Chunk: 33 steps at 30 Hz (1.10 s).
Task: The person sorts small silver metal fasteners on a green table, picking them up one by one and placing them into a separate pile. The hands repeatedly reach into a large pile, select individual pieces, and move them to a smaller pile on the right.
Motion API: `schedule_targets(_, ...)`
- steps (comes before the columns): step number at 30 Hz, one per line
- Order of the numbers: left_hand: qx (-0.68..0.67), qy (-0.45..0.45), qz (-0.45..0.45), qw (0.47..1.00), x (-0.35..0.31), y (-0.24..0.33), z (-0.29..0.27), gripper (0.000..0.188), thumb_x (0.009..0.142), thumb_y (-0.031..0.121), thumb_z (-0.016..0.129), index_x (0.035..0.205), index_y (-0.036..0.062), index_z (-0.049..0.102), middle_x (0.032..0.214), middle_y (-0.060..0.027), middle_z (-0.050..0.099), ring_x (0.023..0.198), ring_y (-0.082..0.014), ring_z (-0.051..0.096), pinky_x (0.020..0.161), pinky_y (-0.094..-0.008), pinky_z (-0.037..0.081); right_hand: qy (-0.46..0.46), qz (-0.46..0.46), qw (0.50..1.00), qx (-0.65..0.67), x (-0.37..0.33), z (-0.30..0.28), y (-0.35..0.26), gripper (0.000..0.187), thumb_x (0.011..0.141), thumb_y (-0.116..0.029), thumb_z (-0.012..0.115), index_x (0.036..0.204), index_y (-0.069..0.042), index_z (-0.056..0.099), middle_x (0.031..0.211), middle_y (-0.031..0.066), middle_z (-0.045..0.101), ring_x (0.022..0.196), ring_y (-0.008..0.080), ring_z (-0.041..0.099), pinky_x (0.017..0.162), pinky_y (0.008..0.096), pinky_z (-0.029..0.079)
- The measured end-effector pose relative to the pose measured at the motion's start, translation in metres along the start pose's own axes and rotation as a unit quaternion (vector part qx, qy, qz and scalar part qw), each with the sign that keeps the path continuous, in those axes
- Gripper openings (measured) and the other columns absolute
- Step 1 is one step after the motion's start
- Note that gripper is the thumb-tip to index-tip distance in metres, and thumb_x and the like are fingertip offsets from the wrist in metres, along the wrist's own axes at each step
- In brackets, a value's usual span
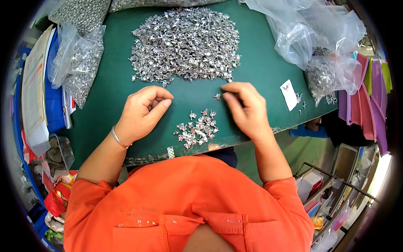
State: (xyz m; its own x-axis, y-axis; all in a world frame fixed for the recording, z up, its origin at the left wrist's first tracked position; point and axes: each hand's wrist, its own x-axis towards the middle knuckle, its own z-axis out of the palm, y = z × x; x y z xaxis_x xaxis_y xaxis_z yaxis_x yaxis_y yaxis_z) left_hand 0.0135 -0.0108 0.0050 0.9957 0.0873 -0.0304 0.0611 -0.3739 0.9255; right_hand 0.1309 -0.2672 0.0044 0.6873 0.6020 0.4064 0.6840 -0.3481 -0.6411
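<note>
A large heap of small silvery metal pieces covers the far middle of the green table. A smaller loose cluster of the same pieces lies near the front edge, between my forearms. My left hand is over the table left of the cluster, its fingers curled and thumb tip close against the index finger; anything in that pinch is hidden. My right hand is across from it, index finger and thumb slightly apart. Just left of those fingertips one single metal piece lies on the table.
Clear plastic bags of metal parts lie at the left and right of the green table. A small white card sits near several thin curved bits at the right. Blue trays with papers flank the left side, pink and purple folders the right.
</note>
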Motion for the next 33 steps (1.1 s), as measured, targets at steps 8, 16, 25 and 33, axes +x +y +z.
schedule_targets(8,-0.005,-0.011,-0.009,1.000,0.001,-0.002,-0.001,0.010,0.097,0.005,0.066,0.105,-0.0011,0.068,0.089,0.0003,0.066,0.078,-0.0038,0.059,0.070,-0.0201,0.048,-0.065,-0.068,0.992,0.080,-0.009,-0.008,-0.006,0.023,0.078,0.009,0.068,0.097,-0.004,0.069,0.098,0.0116,0.067,0.092,0.0338,0.064,0.081,0.0411,0.053)
schedule_targets(16,-0.024,-0.013,0.000,1.000,0.001,-0.003,0.000,0.009,0.098,0.005,0.066,0.105,-0.0009,0.068,0.088,0.0019,0.064,0.076,-0.0025,0.056,0.068,-0.0196,0.047,0.032,0.053,0.998,-0.002,0.000,-0.013,0.005,0.029,0.084,0.014,0.056,0.107,0.000,0.067,0.109,0.0171,0.067,0.100,0.0350,0.066,0.086,0.0379,0.053)
schedule_targets(25,0.014,-0.014,0.013,1.000,0.001,0.002,0.000,0.010,0.097,0.005,0.067,0.104,-0.0011,0.068,0.089,0.0018,0.065,0.076,-0.0028,0.056,0.068,-0.0195,0.047,0.003,0.004,1.000,-0.014,-0.010,0.003,0.002,0.018,0.081,0.001,0.073,0.098,-0.005,0.068,0.094,0.0095,0.068,0.090,0.0309,0.064,0.080,0.0391,0.052)
schedule_targets(33,0.038,-0.007,0.017,0.999,0.001,0.005,0.004,0.010,0.094,0.003,0.068,0.103,0.0003,0.069,0.091,-0.0009,0.065,0.076,-0.0054,0.059,0.067,-0.0214,0.047,-0.093,-0.005,0.995,-0.042,-0.021,-0.022,-0.004,0.015,0.082,0.003,0.071,0.095,-0.004,0.069,0.093,0.0094,0.065,0.089,0.0309,0.063,0.078,0.0400,0.052)
